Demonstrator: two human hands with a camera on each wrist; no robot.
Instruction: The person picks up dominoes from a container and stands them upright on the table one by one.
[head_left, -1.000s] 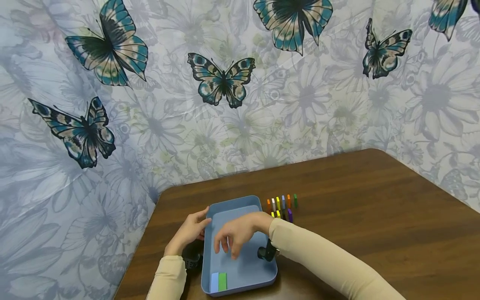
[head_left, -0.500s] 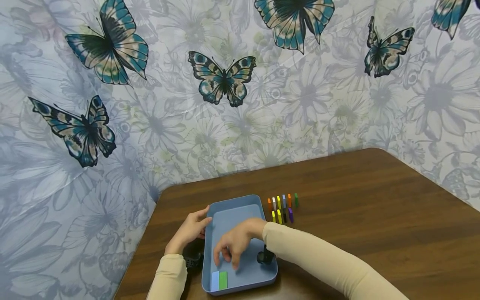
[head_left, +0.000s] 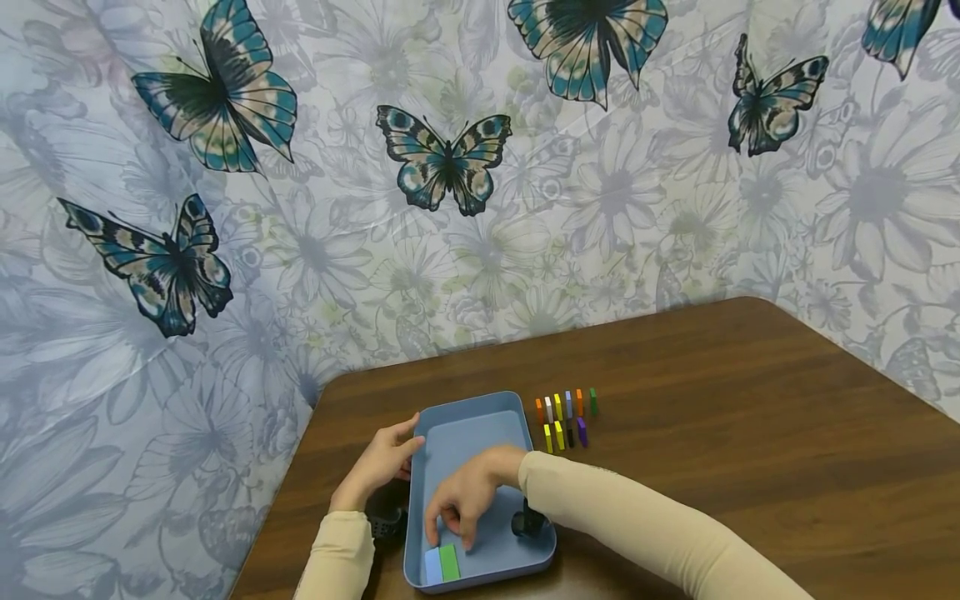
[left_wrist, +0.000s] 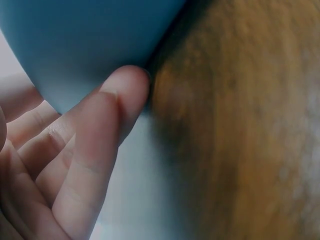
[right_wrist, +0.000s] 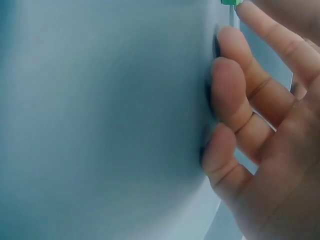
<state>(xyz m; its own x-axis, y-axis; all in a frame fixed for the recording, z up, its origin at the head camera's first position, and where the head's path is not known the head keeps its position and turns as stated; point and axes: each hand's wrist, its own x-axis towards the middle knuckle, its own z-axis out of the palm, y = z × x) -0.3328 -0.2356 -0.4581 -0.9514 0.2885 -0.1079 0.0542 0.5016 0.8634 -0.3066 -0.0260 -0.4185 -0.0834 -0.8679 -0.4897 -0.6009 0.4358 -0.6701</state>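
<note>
A blue tray stands on the table, with a light blue block and a green block side by side at its near left corner. My left hand holds the tray's left wall, thumb near the rim; the left wrist view shows its fingers against the wall. My right hand reaches down inside the tray, thumb and forefinger apart beside the two blocks. In the right wrist view a fingertip meets the green block, while the other fingers are bent close to the tray floor. Whether it pinches anything is unclear.
Right of the tray, several small coloured blocks stand upright in two rows on the brown wooden table. A butterfly-print cloth hangs behind the table. A dark wrist camera on the right arm hangs over the tray.
My right hand has come lower and nearer, down to the light blue and green blocks. Both blocks have turned slightly. The left hand stays on the tray.
</note>
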